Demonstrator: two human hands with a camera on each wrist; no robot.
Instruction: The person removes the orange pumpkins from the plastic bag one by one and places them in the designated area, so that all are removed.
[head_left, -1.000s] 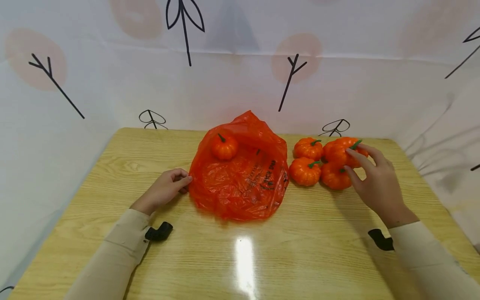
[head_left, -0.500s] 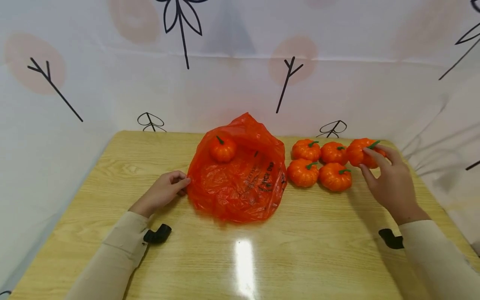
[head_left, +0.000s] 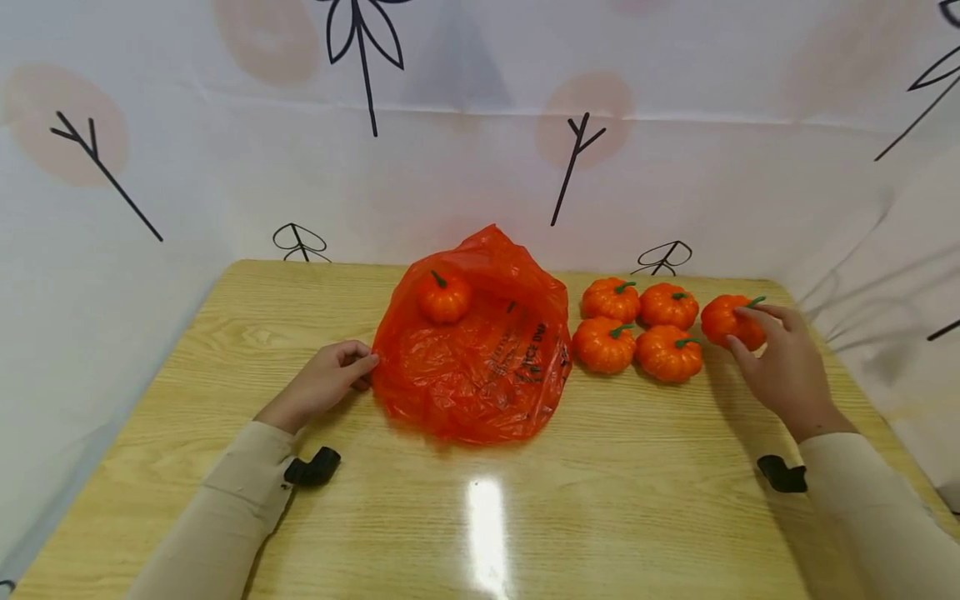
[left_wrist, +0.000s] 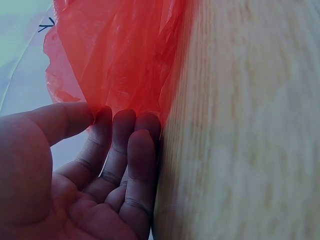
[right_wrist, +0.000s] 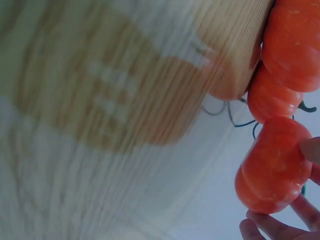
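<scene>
My left hand (head_left: 322,383) pinches the left edge of a red plastic bag (head_left: 465,375) between thumb and fingertips. The left wrist view shows the thin film (left_wrist: 120,60) rising from that pinch. Inside the bag's open mouth sits a small orange toy pumpkin (head_left: 444,298) with a green stem. At the right, my right hand (head_left: 787,371) grips another pumpkin (head_left: 729,321) by its side. In the right wrist view this pumpkin (right_wrist: 275,167) is between thumb and fingers, seemingly just off the table. Several more pumpkins (head_left: 667,354) stand in two rows between the bag and the right hand.
The wooden table (head_left: 375,517) ends at a patterned white cloth (head_left: 465,183) hanging behind and at both sides. Black fittings (head_left: 312,467) show at both sleeve cuffs. A bright reflection lies near the front of the table.
My right hand has carried its pumpkin right, away from above the other pumpkins, then lowered it towards the table. The left hand and bag have stayed in place.
</scene>
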